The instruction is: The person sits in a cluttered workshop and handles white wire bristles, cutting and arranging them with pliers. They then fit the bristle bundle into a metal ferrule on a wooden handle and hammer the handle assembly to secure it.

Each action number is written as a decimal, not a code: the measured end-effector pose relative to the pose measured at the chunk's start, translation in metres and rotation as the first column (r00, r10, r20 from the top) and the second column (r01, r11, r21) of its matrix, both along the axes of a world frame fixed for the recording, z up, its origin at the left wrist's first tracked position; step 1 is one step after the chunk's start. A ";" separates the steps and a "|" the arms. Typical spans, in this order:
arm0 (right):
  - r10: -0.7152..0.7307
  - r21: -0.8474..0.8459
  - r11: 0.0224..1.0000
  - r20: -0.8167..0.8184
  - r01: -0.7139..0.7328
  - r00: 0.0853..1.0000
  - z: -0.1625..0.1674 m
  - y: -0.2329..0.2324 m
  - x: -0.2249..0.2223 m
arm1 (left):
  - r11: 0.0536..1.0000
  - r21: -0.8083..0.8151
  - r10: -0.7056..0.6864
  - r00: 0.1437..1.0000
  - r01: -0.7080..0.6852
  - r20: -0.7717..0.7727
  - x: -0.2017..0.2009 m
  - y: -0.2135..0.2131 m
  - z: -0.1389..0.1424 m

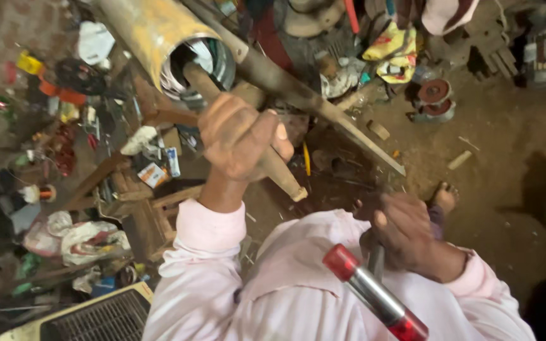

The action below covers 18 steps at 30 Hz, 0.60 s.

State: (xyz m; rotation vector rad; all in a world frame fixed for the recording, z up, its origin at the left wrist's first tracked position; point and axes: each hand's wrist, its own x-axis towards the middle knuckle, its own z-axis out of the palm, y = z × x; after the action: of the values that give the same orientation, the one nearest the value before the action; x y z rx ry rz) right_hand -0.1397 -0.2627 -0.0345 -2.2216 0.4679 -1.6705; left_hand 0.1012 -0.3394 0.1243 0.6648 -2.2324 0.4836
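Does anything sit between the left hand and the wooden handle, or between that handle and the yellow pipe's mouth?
Nothing visible: the left hand is closed directly around the wooden handle, whose far end is already inside the yellow pipe.

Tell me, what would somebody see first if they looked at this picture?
Right in the middle, the left hand grips a wooden handle that pokes into a big yellow pipe at the top. Lower right, the right hand holds a dark tool, and a shiny silver tube with red ends sticks out near the pink sleeves. Clutter covers the dirt floor all around.
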 end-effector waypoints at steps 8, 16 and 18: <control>0.031 0.034 0.999 0.122 -0.035 0.992 -0.024 0.003 -0.011 | 0.998 0.057 0.014 0.999 -0.016 0.034 -0.014 0.018 0.018; 0.020 0.212 0.976 0.153 -0.053 0.988 -0.066 0.000 0.003 | 0.973 0.189 -0.155 0.981 0.132 0.114 -0.022 0.058 0.011; -0.077 0.509 0.854 -0.089 0.112 0.993 -0.054 0.007 0.008 | 0.962 0.233 -0.176 0.975 0.141 0.136 -0.022 0.061 0.008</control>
State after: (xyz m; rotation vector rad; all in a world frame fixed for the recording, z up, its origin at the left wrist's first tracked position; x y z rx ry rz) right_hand -0.1313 -0.2558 -0.0889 -1.8775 0.9337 -1.3132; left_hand 0.0796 -0.2787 0.1327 0.5698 -2.4889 0.2121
